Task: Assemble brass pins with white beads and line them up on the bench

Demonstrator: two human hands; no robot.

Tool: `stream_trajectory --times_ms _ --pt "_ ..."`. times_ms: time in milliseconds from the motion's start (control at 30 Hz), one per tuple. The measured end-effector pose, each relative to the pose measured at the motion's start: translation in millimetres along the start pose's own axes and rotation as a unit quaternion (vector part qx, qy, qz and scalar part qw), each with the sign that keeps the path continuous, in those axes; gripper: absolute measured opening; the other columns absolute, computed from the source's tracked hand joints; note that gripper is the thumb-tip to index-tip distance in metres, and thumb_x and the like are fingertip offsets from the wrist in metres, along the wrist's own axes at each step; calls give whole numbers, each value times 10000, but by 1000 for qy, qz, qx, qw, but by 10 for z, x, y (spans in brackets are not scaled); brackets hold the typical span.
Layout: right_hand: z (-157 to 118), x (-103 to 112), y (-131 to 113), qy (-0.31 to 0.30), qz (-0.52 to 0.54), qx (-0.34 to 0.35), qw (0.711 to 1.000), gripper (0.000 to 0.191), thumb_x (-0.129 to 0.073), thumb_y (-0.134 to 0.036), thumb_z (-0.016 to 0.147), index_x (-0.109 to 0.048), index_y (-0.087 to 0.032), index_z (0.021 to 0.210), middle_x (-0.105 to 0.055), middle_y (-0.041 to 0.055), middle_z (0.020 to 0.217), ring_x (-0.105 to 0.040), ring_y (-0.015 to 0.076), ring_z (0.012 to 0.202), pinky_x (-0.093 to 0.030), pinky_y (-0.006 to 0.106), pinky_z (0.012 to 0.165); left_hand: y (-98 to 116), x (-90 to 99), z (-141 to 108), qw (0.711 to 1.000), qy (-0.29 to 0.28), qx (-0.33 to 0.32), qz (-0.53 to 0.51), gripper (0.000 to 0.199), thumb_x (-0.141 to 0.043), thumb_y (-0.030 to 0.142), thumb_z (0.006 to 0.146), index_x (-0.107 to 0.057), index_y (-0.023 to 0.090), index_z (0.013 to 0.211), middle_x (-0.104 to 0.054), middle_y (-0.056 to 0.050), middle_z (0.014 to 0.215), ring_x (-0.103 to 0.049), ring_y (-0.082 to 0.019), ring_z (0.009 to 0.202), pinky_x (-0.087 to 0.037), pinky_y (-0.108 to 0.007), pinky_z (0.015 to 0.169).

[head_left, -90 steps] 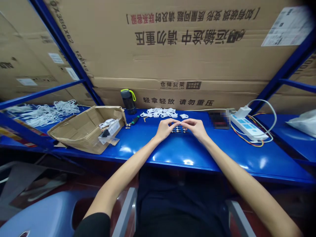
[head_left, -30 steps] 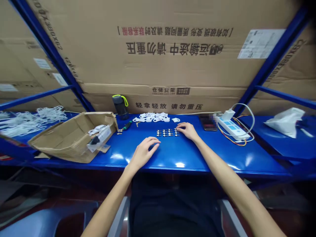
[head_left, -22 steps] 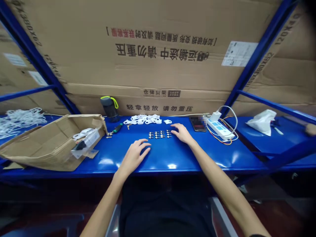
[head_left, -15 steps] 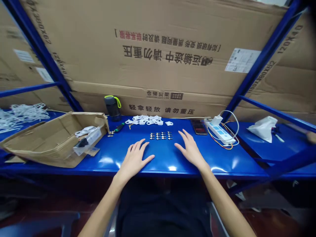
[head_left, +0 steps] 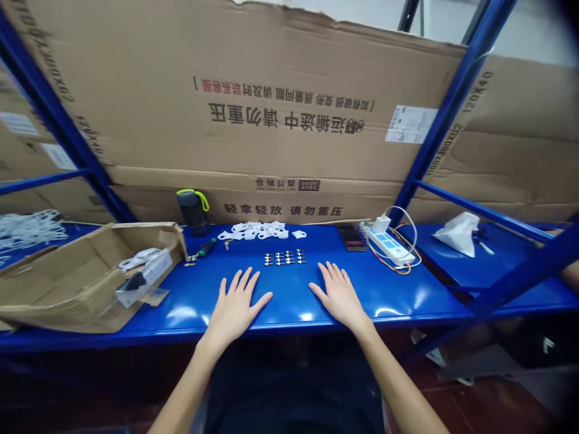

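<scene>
My left hand (head_left: 234, 308) lies flat near the front edge of the blue table (head_left: 284, 301), palm down with fingers spread, holding nothing. To its right, my right hand (head_left: 338, 295) rests the same way, fingers extended and thumb apart. Beyond the fingertips, between the two hands, small metal pieces with dark, thin ends (head_left: 284, 258) stand in neat short rows; their exact kind is too small to tell. Behind them lies a cluster of white plastic pieces (head_left: 257, 230), with one white piece (head_left: 299, 234) set apart on the right. Neither hand touches any of these.
At left stands an open cardboard box (head_left: 67, 295) with white parts inside. Near it are a green-handled screwdriver (head_left: 207, 247) and a dark bottle (head_left: 193, 214). A phone (head_left: 351, 236) and a power strip (head_left: 392, 248) with cables lie at right. Blue posts (head_left: 441, 126) frame the cardboard backing.
The camera view has shifted, so the scene sits lower and further left. My right hand has settled nearer the table's front edge, its fingers closer together. The small pieces keep their rows.
</scene>
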State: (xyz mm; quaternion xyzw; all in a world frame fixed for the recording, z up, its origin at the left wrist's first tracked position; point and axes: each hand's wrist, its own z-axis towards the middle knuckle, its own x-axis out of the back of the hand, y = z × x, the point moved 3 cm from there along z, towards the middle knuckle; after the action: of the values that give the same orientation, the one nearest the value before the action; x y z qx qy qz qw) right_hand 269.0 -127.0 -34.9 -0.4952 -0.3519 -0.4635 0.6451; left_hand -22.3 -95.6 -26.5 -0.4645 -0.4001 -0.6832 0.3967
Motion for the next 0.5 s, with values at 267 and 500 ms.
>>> stream_trajectory --times_ms 267,500 --pt "3 -39 15 39 3 50 998 533 -420 -585 1044 -664 -221 1349 -568 146 1535 -451 385 1478 -292 612 1226 56 98 -103 999 14 -31 -34 548 -418 592 1055 -588 285 1476 -512 -62 1595 -398 -314 1528 -245 -585 1288" --pt "-56 62 -135 -52 2 122 991 563 -362 -574 1074 -555 -292 1522 -478 73 1627 -382 337 1537 -251 600 1262 56 75 -130 998 7 -62 -21 561 -415 601 1056 -539 322 1527 -479 -36 1620 -397 -334 1527 -275 -623 1269"
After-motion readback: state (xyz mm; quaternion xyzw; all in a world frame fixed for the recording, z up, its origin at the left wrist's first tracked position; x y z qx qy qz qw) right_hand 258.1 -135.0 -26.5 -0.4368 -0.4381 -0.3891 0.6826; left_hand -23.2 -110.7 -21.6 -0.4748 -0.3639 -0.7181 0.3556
